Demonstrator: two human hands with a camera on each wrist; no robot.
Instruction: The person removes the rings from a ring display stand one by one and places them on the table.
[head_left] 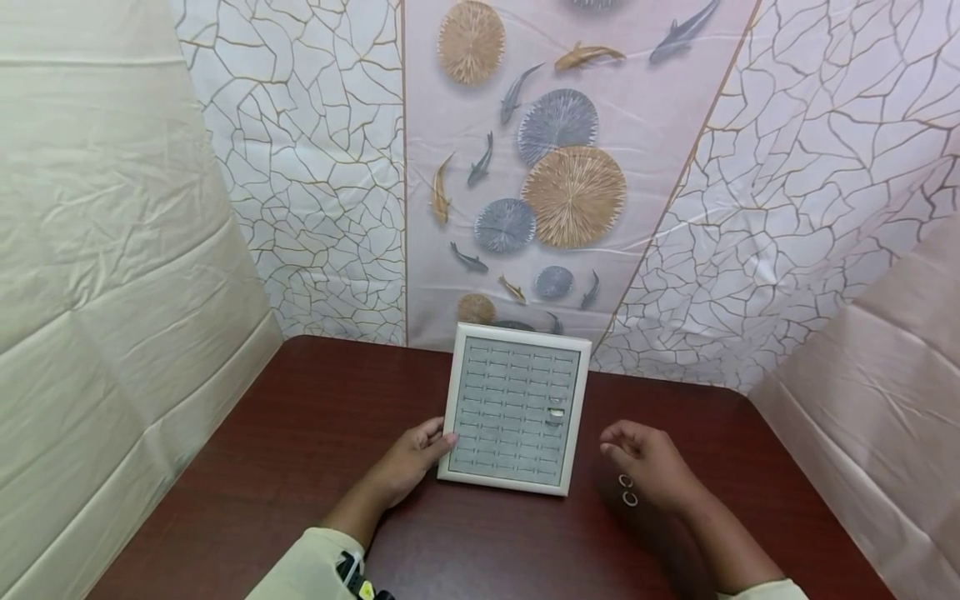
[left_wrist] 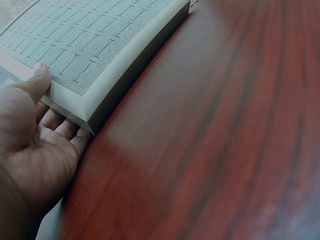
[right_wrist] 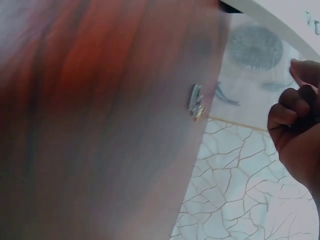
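backdrop, patterned cloth (head_left: 322,167), marbled side sections with fish and round motifs between; before it, one desk (head_left: 465,542), red-brown, wood-grained.

left hand (head_left: 408,458): arm reaching forward from the lower left, thumb on the face of the frame, fingers behind; gripping the panel low on its left side.

right hand (head_left: 652,462): forearm angled in from the lower right, fingers curled, well apart from the panel; whether anything is pinched, cannot tell.

panel (head_left: 517,425), one, white-framed, grey, slotted: mid-desk, between the hands, face toward the wearer, tilted; long axis up and away, top leaning slightly right. small bright item (head_left: 556,412) seated in the rightmost slot column.

rings (right_wrist: 196,100): on the desk, near the right hand.
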